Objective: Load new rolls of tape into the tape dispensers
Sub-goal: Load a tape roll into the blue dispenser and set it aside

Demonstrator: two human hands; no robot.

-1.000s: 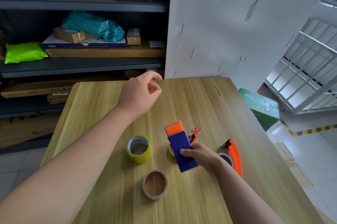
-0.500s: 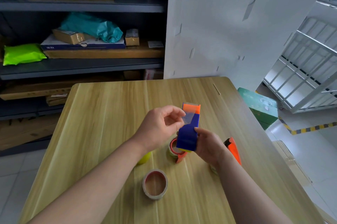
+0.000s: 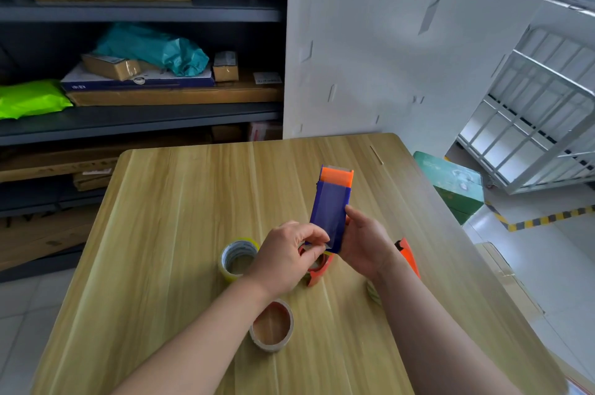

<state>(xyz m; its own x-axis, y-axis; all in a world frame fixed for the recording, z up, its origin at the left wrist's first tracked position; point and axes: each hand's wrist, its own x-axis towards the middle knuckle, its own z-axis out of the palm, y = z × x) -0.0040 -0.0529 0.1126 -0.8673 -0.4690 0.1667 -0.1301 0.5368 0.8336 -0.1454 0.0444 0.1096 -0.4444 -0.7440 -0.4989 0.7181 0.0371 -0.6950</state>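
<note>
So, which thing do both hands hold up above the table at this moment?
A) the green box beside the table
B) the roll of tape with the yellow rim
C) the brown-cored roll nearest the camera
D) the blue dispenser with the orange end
D: the left hand and right hand both grip the lower end of the blue dispenser.

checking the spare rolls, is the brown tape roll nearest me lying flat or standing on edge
Lying flat: the brown tape roll rests on the table with its open core facing up.

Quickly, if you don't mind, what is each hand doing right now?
Left hand: closed, fingers pinching the lower end of the blue tape dispenser.
Right hand: closed, holding the same dispenser along its side.
</note>
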